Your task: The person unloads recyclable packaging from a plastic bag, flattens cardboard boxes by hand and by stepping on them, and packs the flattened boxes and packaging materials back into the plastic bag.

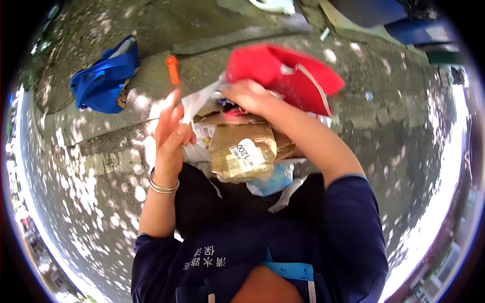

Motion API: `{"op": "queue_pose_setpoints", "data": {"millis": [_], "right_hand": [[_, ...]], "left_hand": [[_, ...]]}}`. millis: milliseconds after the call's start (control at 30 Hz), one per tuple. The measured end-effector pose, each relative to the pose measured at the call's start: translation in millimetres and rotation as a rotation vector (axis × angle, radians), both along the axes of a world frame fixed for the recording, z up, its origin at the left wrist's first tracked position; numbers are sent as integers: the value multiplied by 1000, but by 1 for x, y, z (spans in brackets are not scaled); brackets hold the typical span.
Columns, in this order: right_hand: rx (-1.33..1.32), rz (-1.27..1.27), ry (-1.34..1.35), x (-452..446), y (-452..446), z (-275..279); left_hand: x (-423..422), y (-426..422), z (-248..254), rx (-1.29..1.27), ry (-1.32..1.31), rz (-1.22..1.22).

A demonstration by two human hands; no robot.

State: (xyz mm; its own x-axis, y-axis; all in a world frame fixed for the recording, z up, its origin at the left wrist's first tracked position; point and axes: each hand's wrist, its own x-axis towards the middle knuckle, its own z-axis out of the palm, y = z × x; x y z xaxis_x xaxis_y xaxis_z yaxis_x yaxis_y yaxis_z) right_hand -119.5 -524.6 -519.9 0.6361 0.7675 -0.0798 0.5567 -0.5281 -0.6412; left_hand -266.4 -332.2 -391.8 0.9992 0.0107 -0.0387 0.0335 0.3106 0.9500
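My left hand (169, 132) is raised left of the pile with its fingers apart, beside a white plastic bag (198, 103). An orange plastic piece with a ring-shaped end (173, 69) appears just beyond its fingertips. My right hand (248, 97) reaches over the top of the pile, among the white bag and small mixed items; its fingers are blurred and partly hidden. A red bag (278, 68) lies just behind it, touching or very near. Nearer to me is a flattened brown cardboard box (237, 136) wrapped in clear film, with a white label reading 1200.
A blue bag (103, 81) lies on the ground at the left. Between my knees is a light-blue packet (272, 183). A low concrete edge (242, 40) crosses behind the pile. Dark blue containers (419, 30) stand at the far right, and a white object (275, 5) is at the top.
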Motion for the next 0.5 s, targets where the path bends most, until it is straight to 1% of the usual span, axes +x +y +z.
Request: {"op": "queue_pose_setpoints", "data": {"millis": [67, 100, 167, 200, 233, 300, 367, 400, 433, 500], "right_hand": [[-286, 100, -4, 18, 17, -26], [-415, 207, -229, 21, 23, -38], [-383, 162, -220, 25, 24, -43], [-328, 116, -65, 20, 16, -17], [-265, 67, 87, 13, 12, 13], [246, 53, -570, -4, -17, 35], [334, 4, -331, -36, -59, 106], [267, 64, 81, -56, -84, 140], [197, 121, 490, -77, -105, 164], [-41, 427, 829, -114, -131, 155]], "left_hand": [[1, -3, -3, 46, -7, 17], [2, -8, 0, 84, 11, 46], [8, -4, -5, -28, 17, 122], [14, 7, -9, -185, -35, 43], [18, 8, -6, -225, -63, -1], [21, 16, -8, -200, -46, 7], [22, 19, -9, -209, 8, 20], [23, 18, -10, -210, 0, -7], [24, 17, -11, -209, -12, -33], [28, 13, -13, -197, 9, -39]]}}
